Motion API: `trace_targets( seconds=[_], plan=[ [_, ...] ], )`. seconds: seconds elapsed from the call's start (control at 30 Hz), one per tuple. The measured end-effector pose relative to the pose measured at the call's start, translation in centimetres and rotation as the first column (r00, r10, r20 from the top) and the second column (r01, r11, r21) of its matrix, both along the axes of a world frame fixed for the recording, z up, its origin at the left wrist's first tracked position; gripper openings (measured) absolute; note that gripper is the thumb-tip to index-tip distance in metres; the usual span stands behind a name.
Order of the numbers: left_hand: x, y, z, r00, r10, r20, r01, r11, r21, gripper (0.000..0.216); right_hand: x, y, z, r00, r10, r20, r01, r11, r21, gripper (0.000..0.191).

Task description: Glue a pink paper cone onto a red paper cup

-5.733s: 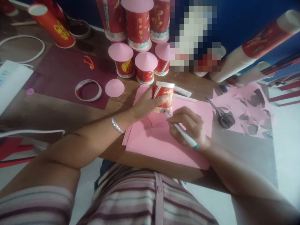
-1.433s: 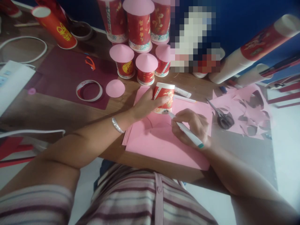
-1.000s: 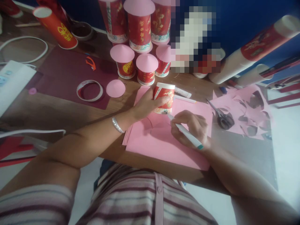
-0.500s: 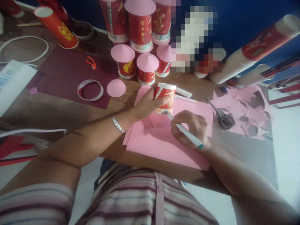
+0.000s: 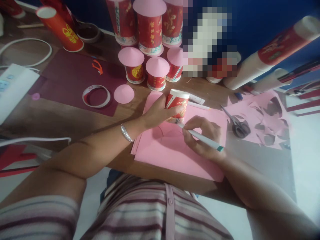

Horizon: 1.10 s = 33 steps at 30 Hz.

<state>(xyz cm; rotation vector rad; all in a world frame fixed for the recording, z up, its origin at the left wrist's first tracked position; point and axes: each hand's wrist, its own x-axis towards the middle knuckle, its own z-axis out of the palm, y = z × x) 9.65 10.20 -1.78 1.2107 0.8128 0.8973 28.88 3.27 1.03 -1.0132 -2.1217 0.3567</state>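
Note:
My left hand (image 5: 162,111) is wrapped round a red and white paper cup (image 5: 178,100), its thumb across the front. Between thumb and fingers of my right hand (image 5: 203,136) is a white marker pen (image 5: 206,140) with a green end. Its tip is at the bottom rim of the cup; whether it touches cannot be made out. Beneath both hands lies a stack of pink paper sheets (image 5: 160,153) with faint curved lines drawn on the top one. Another white pen (image 5: 198,105) rests on the stack behind the cup.
Behind stand several red cups with pink cone tops (image 5: 157,66). Scissors (image 5: 238,126) and cut pink scraps (image 5: 265,113) lie to the right. On the left are a pink paper disc (image 5: 124,94), a cut cup ring (image 5: 96,96), a dark red sheet (image 5: 75,71) and a white power strip (image 5: 16,88).
The cup has shifted slightly right and turned a little in my left hand. My right hand has tilted the marker pen, its green end moving up and to the right.

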Motion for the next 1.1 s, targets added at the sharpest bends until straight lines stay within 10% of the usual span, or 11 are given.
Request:
trace_targets(
  seconds=[1.1],
  plan=[
    [-0.01, 0.17, -0.15, 0.999, 0.016, 0.029, -0.016, 1.000, 0.015, 0.030, -0.19, -0.12, -0.22, 1.000, -0.004, 0.007, 0.004, 0.992, 0.128, 0.014]
  ],
)
